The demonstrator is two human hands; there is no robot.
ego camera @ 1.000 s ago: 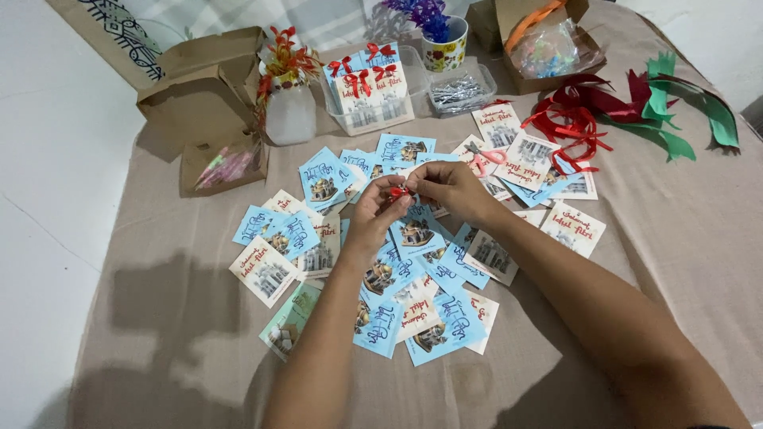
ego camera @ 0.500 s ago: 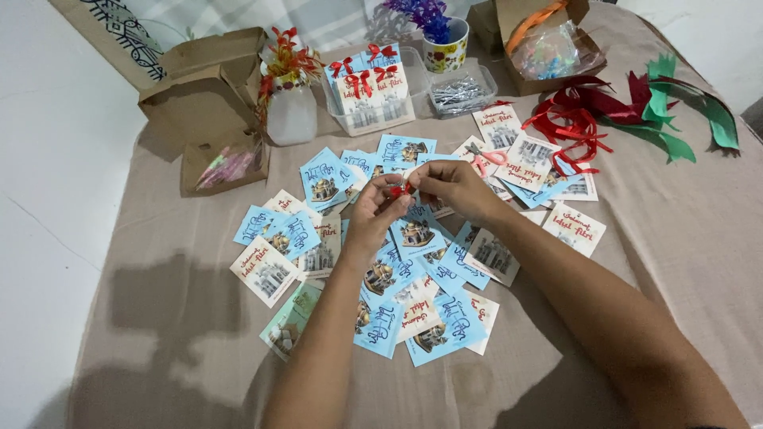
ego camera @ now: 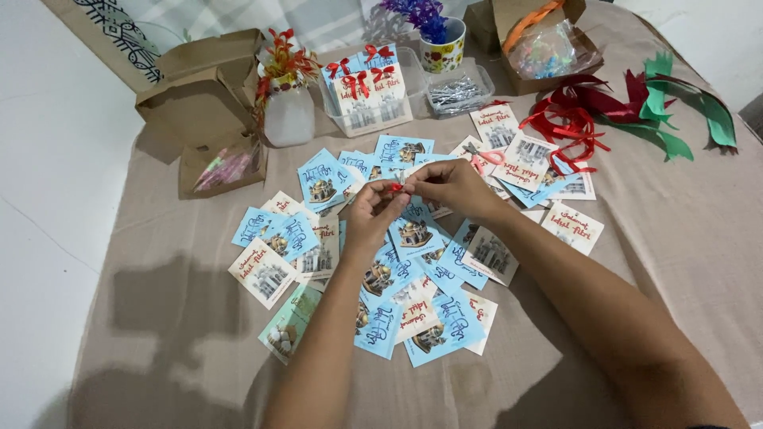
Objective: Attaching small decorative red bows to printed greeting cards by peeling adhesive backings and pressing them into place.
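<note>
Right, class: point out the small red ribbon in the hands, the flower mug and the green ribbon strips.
red ribbon [ego camera: 395, 187], head view, its middle
flower mug [ego camera: 442, 54], head view, its side
green ribbon strips [ego camera: 666, 143], head view, lower strip

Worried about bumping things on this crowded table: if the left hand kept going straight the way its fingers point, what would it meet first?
The left hand points up and right, toward the right hand; their fingertips already meet at a small red ribbon. So it would meet that ribbon and the right hand first.
</note>
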